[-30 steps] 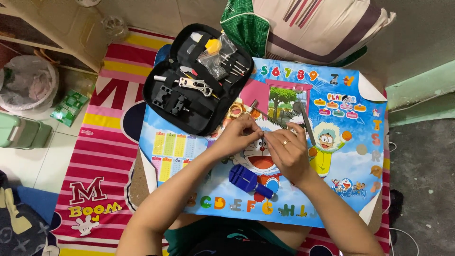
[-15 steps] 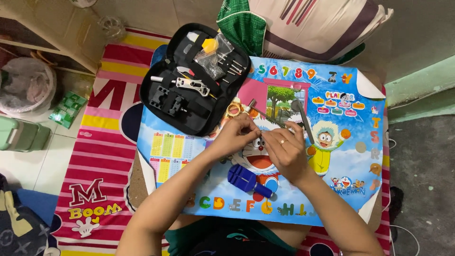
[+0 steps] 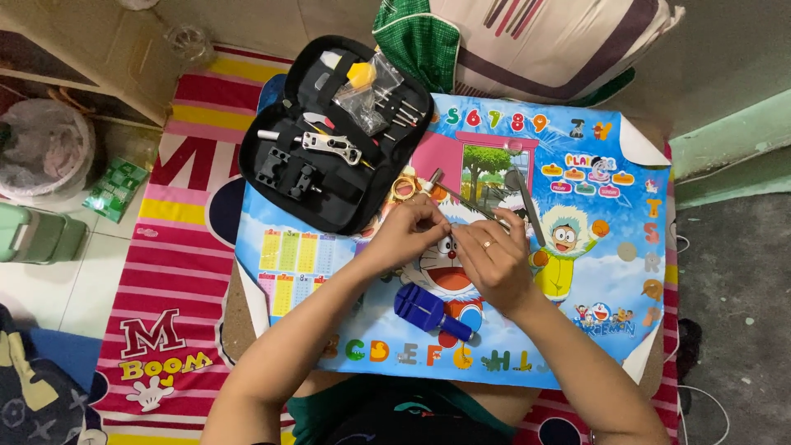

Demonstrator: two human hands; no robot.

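Note:
My left hand and my right hand meet over the middle of a colourful cartoon mat on a small table. Their fingertips pinch a small object between them that is too small to make out. A thin metal tool lies just beyond the fingers. A blue tool rests on the mat right below my hands. A small gold ring-shaped part sits near the black tool case, which lies open at the mat's upper left with several tools in it.
A striped pillow with green cloth lies beyond the table. A red striped rug covers the floor to the left. A green box, a plastic-wrapped bundle and a green packet stand at far left.
Both hands stay together over the mat's middle with only slight finger movement. The view has shifted a little.

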